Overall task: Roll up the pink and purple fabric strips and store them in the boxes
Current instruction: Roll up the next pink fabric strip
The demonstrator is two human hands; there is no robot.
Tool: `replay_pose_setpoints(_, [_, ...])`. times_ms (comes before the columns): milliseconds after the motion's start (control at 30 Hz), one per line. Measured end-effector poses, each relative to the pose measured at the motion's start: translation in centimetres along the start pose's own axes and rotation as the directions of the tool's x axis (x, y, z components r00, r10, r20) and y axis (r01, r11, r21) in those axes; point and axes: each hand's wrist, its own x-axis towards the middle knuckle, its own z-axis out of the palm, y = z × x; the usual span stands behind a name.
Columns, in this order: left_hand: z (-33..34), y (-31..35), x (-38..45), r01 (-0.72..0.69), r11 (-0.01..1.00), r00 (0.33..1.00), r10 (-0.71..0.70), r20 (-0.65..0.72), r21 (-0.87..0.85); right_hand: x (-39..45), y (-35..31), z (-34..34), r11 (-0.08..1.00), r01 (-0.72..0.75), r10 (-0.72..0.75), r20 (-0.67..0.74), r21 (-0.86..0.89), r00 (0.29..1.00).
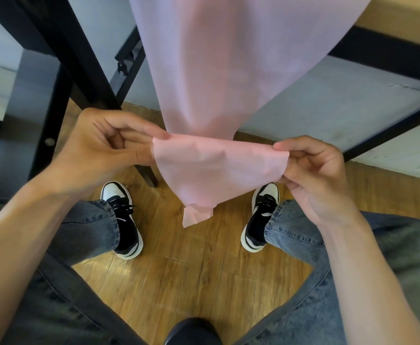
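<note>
A pink fabric strip (218,168) hangs down from the table edge above, under a sheer purple strip (241,58) that drapes over it. My left hand (107,143) pinches the pink strip's left edge between thumb and fingers. My right hand (313,170) pinches its right edge. The strip is stretched between both hands, and its loose end dangles toward the floor between my feet. No boxes are in view.
A black table frame (79,61) and legs stand ahead to the left. A black rail (383,53) runs under the tabletop to the right. My knees in jeans and my shoes (124,220) sit on the wooden floor (191,282). A dark chair edge (194,331) shows below.
</note>
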Motion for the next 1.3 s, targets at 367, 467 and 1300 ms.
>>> replay_pose_setpoints(367, [0.6, -0.2, 0.1, -0.004, 0.987, 0.998, 0.013, -0.057, 0.158, 0.1, 0.4, 0.3, 0.986, 0.014, -0.029, -0.087, -0.167, 0.996])
replay_pose_setpoints(467, [0.8, -0.2, 0.0, -0.045, 0.982, 0.999, 0.05, -0.023, 0.184, 0.1, 0.4, 0.4, 0.995, 0.011, -0.021, -0.1, -0.102, 0.995])
replay_pose_setpoints(1300, [0.7, 0.0, 0.0, -0.017, 0.992, 0.998, 0.025, -0.056, 0.124, -0.1, 0.5, 0.8, 0.973, -0.024, 0.001, -0.099, -0.229, 0.995])
